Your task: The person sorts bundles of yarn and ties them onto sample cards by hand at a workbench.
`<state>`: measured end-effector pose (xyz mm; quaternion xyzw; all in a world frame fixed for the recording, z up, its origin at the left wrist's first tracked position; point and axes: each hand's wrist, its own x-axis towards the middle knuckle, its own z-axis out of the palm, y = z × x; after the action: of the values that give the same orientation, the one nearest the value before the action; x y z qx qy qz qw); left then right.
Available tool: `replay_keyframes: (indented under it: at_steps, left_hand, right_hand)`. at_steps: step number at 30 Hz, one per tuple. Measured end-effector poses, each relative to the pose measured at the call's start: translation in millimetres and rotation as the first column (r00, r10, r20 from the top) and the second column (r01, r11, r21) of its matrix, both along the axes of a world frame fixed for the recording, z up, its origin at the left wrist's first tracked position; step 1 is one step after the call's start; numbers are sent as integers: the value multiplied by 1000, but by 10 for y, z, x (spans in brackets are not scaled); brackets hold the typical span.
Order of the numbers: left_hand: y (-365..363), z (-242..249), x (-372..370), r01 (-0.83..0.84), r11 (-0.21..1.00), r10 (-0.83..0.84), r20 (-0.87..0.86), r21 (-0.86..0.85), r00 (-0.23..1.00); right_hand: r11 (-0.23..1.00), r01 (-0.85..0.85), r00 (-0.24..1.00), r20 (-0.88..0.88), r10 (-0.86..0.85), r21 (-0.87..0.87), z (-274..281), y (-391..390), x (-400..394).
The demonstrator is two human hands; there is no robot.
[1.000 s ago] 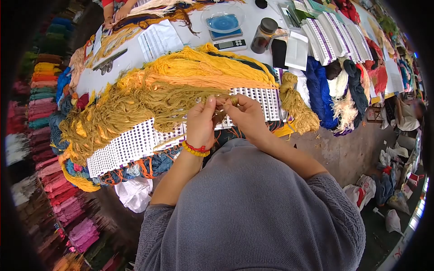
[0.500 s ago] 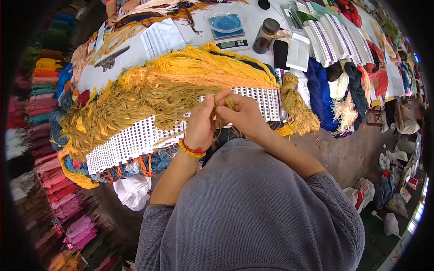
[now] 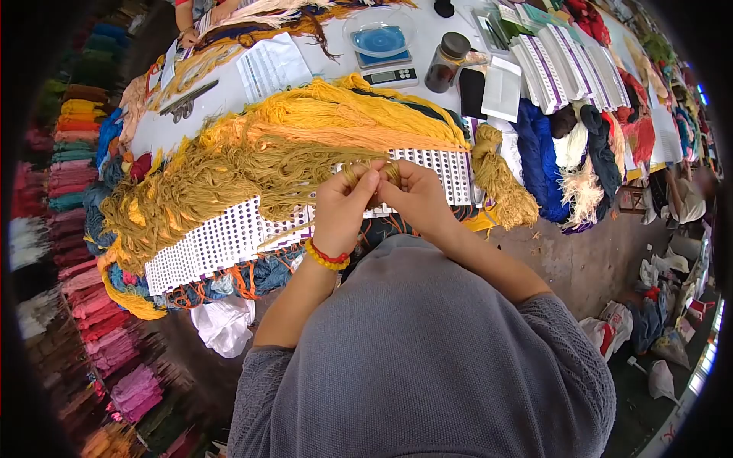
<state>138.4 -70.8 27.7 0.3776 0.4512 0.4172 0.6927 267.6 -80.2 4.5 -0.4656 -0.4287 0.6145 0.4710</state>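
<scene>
My left hand point(image 3: 345, 204) and my right hand point(image 3: 416, 196) meet over the table's near edge, thumbs almost touching. Olive-gold thread point(image 3: 353, 172) loops around the fingers of both, and each hand is closed on it. To the left spreads a tangled heap of the same olive thread point(image 3: 206, 179). Under it lie white cards with rows of dark holes point(image 3: 202, 243); another stretch of punched card point(image 3: 447, 172) shows right of my hands. Behind are yellow and peach skeins point(image 3: 336, 111). An olive skein point(image 3: 500, 179) hangs over the edge at right.
A digital scale point(image 3: 391, 75) carries a clear dish point(image 3: 379, 34). Beside it stand a dark jar point(image 3: 447, 62) and stacked white card strips point(image 3: 565, 69). Scissors point(image 3: 183, 109) and a paper sheet point(image 3: 273, 65) lie at left. Another person's hand point(image 3: 188, 37) is at the far left.
My hands have come together, thumbs now close. My right fingers have curled inward, and the thread now loops around the fingers of both hands.
</scene>
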Motion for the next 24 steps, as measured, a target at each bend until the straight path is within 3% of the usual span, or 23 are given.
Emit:
replay_keyframes:
  at_steps: [3, 8, 13, 19, 24]
  left_hand:
    - [10, -30, 1, -40, 999, 41, 60, -21, 997]
    - [13, 8, 12, -74, 992, 86, 129, -98, 988]
    - [36, 90, -21, -1, 989, 37, 232, -150, 972]
    - [73, 102, -64, 80, 981, -4, 399, -175, 917]
    - [57, 112, -45, 13, 984, 34, 258, -180, 966]
  right_hand:
    - [999, 43, 991, -126, -45, -15, 18, -22, -15]
    - [999, 32, 991, -132, -35, -23, 64, -33, 5]
    - [994, 69, 986, -144, -81, -88, 173, -40, -1]
    - [974, 40, 955, -279, -103, -222, 174, -11, 44]
    - [977, 26, 975, -211, -71, -210, 163, -15, 18]
